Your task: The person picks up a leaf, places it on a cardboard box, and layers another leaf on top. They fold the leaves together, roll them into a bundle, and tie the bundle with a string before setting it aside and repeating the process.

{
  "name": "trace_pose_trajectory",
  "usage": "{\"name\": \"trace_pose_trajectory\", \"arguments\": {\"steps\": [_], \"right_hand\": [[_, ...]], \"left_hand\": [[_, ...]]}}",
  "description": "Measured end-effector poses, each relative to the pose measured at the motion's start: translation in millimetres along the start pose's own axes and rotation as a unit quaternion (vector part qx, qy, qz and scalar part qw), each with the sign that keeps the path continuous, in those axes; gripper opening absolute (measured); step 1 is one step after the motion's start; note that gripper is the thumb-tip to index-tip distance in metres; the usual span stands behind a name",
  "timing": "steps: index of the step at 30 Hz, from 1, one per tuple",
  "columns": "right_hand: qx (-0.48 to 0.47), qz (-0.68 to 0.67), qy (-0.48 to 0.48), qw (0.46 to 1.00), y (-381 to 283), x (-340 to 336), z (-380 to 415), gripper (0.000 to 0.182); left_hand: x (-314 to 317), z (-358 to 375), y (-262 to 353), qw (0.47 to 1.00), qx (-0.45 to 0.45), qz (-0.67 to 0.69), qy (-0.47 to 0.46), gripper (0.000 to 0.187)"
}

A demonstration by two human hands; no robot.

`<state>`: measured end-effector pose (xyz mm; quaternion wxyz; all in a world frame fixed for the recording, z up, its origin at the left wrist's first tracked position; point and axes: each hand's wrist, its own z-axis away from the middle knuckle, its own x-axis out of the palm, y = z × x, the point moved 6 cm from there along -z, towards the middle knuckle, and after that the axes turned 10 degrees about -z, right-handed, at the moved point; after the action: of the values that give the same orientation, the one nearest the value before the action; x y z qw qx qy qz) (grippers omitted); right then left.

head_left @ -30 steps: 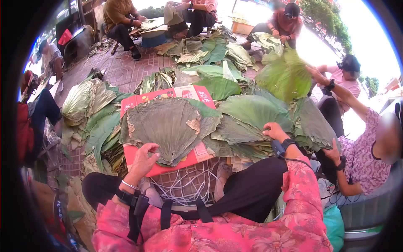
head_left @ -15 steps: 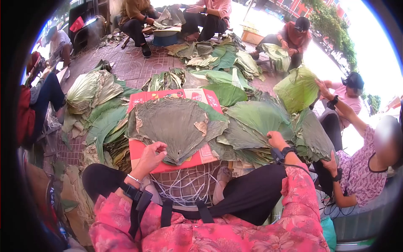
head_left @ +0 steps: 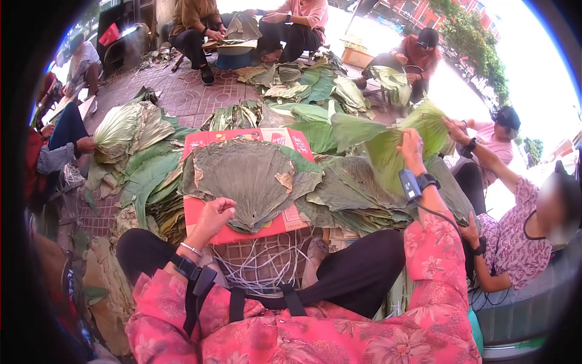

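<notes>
My right hand (head_left: 412,150) is raised at the right, its fingers closed on a green leaf (head_left: 383,148) that hangs partly folded above the leaf pile (head_left: 357,191). My left hand (head_left: 216,213) is at the near left edge of a grey-brown dried leaf (head_left: 242,173), thumb and fingers pinched together; whether anything is between them is too small to tell. The dried leaf lies fanned out on a red cardboard box (head_left: 200,227), its pointed end toward me.
White strips (head_left: 267,267) lie tangled between my feet. More leaves (head_left: 136,130) are heaped at the left and behind the box. A co-worker at the right holds a yellow-green leaf (head_left: 429,124) beside my right hand. Other people sit around the heaps.
My right hand has moved up from the pile and lifted a green leaf. My left hand's fingers have drawn closer together. A co-worker's hand at the left now touches the leaf heap.
</notes>
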<state>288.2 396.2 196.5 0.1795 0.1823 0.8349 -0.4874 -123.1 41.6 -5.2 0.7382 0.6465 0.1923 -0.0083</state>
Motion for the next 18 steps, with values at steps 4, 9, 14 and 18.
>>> {"name": "trace_pose_trajectory", "arguments": {"steps": [4,9,14,18], "right_hand": [[-0.019,-0.24,0.023,0.97,-97,24,-20,0.022],[-0.175,-0.247,-0.059,0.951,-201,95,44,0.017],[-0.281,-0.126,-0.182,0.934,-188,200,190,0.013],[-0.263,-0.123,-0.328,0.899,-129,269,285,0.014]], "left_hand": [[13,10,30,0.997,-0.067,0.016,-0.041,0.028],[16,7,23,0.962,-0.117,0.238,-0.058,0.056],[-6,0,9,0.9,-0.124,0.418,0.0,0.068],[-25,-6,-26,0.875,-0.137,0.46,0.065,0.075]]}}
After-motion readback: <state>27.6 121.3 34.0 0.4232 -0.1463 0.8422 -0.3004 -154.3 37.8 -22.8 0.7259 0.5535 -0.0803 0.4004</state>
